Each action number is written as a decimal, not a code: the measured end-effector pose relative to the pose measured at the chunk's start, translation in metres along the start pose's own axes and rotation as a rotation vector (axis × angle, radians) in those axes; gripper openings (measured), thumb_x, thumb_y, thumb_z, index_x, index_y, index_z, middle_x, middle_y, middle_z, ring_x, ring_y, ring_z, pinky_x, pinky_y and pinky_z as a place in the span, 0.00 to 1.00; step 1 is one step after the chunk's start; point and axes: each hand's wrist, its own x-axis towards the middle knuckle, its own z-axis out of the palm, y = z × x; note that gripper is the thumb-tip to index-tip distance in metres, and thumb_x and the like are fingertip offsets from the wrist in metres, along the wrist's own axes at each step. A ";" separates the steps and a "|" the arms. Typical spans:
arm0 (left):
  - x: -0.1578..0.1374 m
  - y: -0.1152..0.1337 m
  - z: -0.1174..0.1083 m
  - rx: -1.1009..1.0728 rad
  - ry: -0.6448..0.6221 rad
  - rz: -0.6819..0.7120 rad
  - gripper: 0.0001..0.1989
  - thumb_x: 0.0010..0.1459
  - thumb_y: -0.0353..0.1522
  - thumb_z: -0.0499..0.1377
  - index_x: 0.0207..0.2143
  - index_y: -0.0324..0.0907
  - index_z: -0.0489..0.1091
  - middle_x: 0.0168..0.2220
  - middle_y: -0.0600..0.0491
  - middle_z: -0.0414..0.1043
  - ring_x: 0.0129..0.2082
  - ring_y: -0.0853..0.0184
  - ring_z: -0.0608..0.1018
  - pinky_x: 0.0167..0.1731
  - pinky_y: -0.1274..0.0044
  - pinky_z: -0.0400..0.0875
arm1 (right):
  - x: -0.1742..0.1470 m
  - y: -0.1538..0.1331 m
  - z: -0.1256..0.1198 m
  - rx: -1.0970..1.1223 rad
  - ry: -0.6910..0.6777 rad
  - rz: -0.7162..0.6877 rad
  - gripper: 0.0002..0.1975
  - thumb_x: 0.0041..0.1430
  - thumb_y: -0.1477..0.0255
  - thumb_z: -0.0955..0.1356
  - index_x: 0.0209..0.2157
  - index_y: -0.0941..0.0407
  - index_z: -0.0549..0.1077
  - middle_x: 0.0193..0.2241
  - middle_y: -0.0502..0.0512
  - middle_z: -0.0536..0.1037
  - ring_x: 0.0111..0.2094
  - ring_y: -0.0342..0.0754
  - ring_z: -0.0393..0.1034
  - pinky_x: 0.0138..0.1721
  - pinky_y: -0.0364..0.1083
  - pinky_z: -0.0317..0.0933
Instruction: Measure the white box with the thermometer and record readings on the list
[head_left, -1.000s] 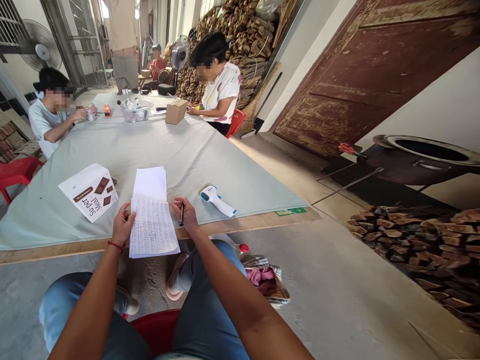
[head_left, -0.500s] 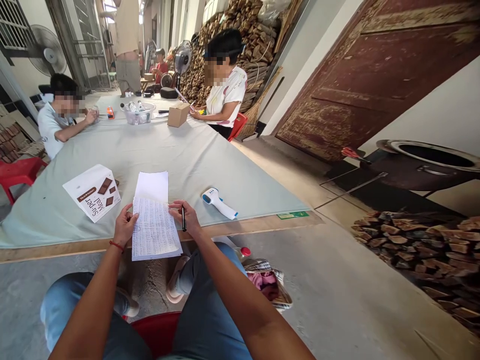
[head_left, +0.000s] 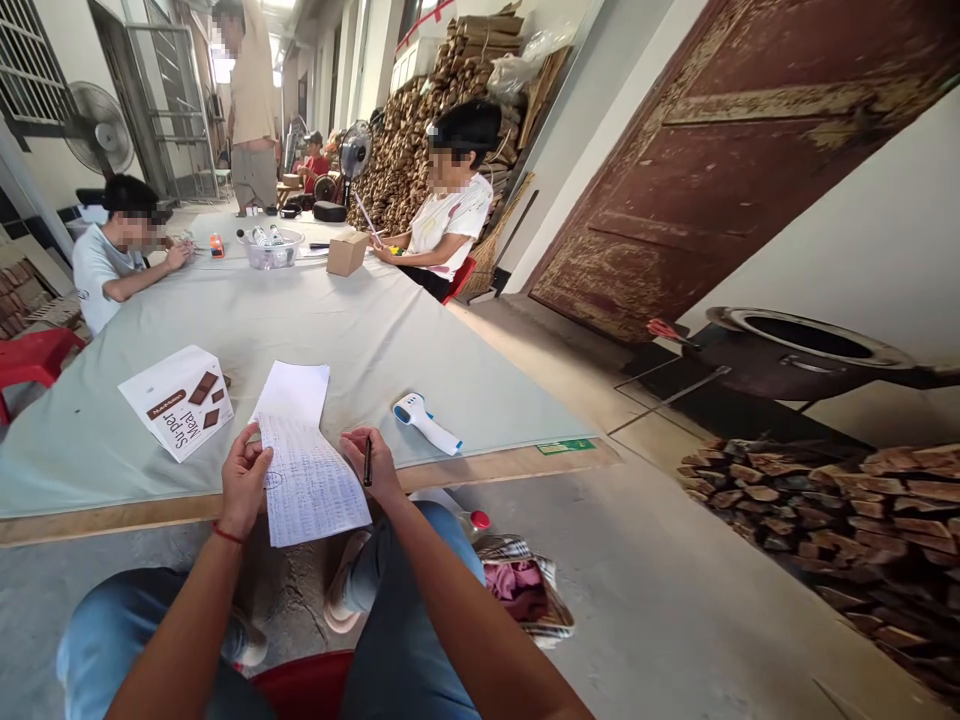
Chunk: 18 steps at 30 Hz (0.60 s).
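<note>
My left hand (head_left: 246, 482) pinches the left edge of a handwritten sheet of paper (head_left: 313, 490) between thumb and fingers. The sheet is covered in lines of writing and hangs over the table's near edge, slightly bent. Under its top lies a blank white sheet (head_left: 298, 388) on the cloth. In my right hand (head_left: 376, 465) is a black pen (head_left: 367, 462), held upright beside the paper's right edge. To the right lies a white and blue infrared thermometer (head_left: 426, 424); to the left, a white packet (head_left: 178, 402) with chocolate squares printed on it.
Two people sit further along the cloth-covered table (head_left: 315, 300), with a clear plastic basket (head_left: 271, 252) and a cardboard box (head_left: 347, 254) between them. Another person stands behind. By my right leg are a red-capped bottle (head_left: 479, 521) and a checked bag (head_left: 553, 600). Firewood (head_left: 817, 510) is stacked at right.
My left hand has lifted the written sheet's left side, so it now tilts and bends. My right hand has come off the sheet's right edge, still with the pen. The view has shifted slightly.
</note>
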 end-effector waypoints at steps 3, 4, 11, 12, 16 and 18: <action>-0.031 0.007 0.010 -0.033 0.010 0.011 0.32 0.50 0.40 0.68 0.56 0.42 0.66 0.32 0.55 0.72 0.30 0.69 0.73 0.31 0.78 0.68 | -0.017 -0.006 -0.006 -0.020 -0.045 0.067 0.23 0.48 0.50 0.72 0.35 0.52 0.65 0.28 0.53 0.79 0.26 0.50 0.74 0.26 0.48 0.69; -0.041 0.009 0.012 -0.044 0.011 0.008 0.31 0.51 0.40 0.68 0.56 0.42 0.66 0.32 0.55 0.71 0.31 0.69 0.73 0.31 0.78 0.69 | -0.022 -0.008 -0.008 -0.028 -0.061 0.084 0.23 0.48 0.50 0.72 0.35 0.52 0.65 0.27 0.53 0.79 0.25 0.50 0.73 0.25 0.48 0.68; -0.089 0.013 0.020 -0.161 -0.047 -0.155 0.35 0.53 0.39 0.66 0.61 0.43 0.60 0.35 0.54 0.71 0.33 0.67 0.75 0.35 0.78 0.70 | -0.059 -0.026 -0.019 -0.145 -0.163 -0.010 0.22 0.50 0.52 0.73 0.38 0.54 0.71 0.38 0.56 0.80 0.38 0.53 0.76 0.42 0.51 0.71; -0.091 0.015 0.020 -0.146 -0.082 -0.155 0.33 0.54 0.39 0.65 0.60 0.42 0.61 0.36 0.53 0.72 0.35 0.66 0.76 0.36 0.77 0.70 | -0.064 -0.027 -0.020 -0.175 -0.182 -0.052 0.22 0.52 0.53 0.73 0.40 0.54 0.72 0.40 0.57 0.80 0.41 0.54 0.76 0.45 0.52 0.70; -0.091 0.030 0.016 0.086 -0.331 0.004 0.19 0.57 0.35 0.58 0.51 0.40 0.68 0.38 0.48 0.73 0.37 0.62 0.76 0.40 0.72 0.72 | -0.076 -0.030 -0.024 -0.234 -0.243 -0.140 0.23 0.56 0.56 0.72 0.48 0.53 0.71 0.46 0.58 0.79 0.48 0.56 0.74 0.51 0.55 0.67; -0.088 0.043 0.009 0.341 -0.491 0.154 0.10 0.56 0.30 0.54 0.41 0.41 0.71 0.35 0.49 0.73 0.36 0.62 0.75 0.42 0.69 0.72 | -0.075 -0.032 -0.024 -0.237 -0.274 -0.172 0.21 0.58 0.58 0.71 0.50 0.51 0.70 0.49 0.59 0.78 0.50 0.56 0.74 0.52 0.56 0.67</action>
